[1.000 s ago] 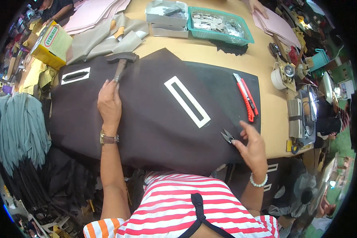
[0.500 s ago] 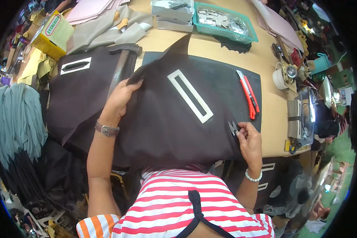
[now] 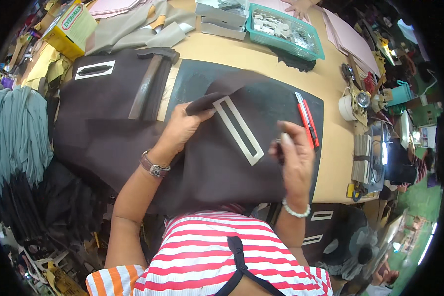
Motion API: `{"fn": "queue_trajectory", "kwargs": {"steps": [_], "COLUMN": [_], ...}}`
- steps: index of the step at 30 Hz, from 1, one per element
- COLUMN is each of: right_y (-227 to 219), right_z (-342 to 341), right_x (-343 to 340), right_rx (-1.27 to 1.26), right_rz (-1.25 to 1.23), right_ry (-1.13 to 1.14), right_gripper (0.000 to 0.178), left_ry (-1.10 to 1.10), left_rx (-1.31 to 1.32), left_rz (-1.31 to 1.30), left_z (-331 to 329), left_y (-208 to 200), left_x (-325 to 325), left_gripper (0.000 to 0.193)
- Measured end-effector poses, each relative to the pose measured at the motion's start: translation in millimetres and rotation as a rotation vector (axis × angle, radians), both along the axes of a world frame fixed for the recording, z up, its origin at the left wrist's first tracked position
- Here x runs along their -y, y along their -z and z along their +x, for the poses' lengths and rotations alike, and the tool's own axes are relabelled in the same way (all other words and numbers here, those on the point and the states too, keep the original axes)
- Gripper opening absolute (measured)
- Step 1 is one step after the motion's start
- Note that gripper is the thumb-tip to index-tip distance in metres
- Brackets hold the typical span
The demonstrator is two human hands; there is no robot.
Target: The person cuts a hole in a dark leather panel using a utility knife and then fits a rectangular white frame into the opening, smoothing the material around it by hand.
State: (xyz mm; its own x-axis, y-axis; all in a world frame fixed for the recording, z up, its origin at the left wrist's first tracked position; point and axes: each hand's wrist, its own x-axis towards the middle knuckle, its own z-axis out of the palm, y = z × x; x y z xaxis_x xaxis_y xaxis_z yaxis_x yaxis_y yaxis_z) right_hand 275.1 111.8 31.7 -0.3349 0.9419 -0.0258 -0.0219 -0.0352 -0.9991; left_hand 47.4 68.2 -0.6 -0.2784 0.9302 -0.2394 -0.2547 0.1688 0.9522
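Left hand (image 3: 185,129) closed, lifted fold of dark brown sheet (image 3: 217,172) pinched between thumb and fingers. Right hand (image 3: 297,158) motion-blurred, fingers curled round small dark tool (image 3: 279,149), exact kind unclear. Sheet partly over black cutting mat (image 3: 187,79); white rectangular frame (image 3: 255,159) on sheet, between hands. Red utility knife (image 3: 307,121) on mat, beyond right hand. Hammer (image 3: 145,89) on dark material, left of mat. Farther, teal basket (image 3: 281,43) on table (image 3: 338,158).

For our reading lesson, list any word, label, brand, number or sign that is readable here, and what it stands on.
Yellow and pale-green box, upper left: large lettering, readable but not copied here; smaller print too blurred.
Red utility knife: any markings too small to read.
Dark brown sheet in the left hand: no lettering visible.
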Motion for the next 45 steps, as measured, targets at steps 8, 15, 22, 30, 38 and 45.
{"fn": "queue_trajectory", "kwargs": {"steps": [8,15,22,30,38,45], "right_y": [46,35,16,12,9,10], "right_z": [-28,-18,-18,-24,-28,-26], "right_x": [17,14,-5,-14,-15,-13], "right_rx": [0.114,-0.019,0.110,0.029,-0.012,-0.057], "right_rz": [-0.078,-0.254,-0.150,-0.210,-0.234,-0.260], "right_ry": [-0.151,-0.142,-0.104,-0.138,-0.154,-0.177], "right_gripper": [0.031,0.030,0.027,0.027,0.028,0.026], "left_ry": [-0.216,-0.202,-0.223,-0.167,-0.124,-0.090], "left_rx": [0.179,0.397,0.578,0.535,0.490,0.470], "left_rz": [0.037,-0.159,-0.098,0.052,0.086,0.088], "left_z": [23,34,37,43,43,42], "left_y": [19,-1,7,-12,-12,-9], "left_x": [-21,-16,-13,-7,-3,-2], "left_gripper": [0.029,0.035,0.063,0.028,0.023,0.022]}}
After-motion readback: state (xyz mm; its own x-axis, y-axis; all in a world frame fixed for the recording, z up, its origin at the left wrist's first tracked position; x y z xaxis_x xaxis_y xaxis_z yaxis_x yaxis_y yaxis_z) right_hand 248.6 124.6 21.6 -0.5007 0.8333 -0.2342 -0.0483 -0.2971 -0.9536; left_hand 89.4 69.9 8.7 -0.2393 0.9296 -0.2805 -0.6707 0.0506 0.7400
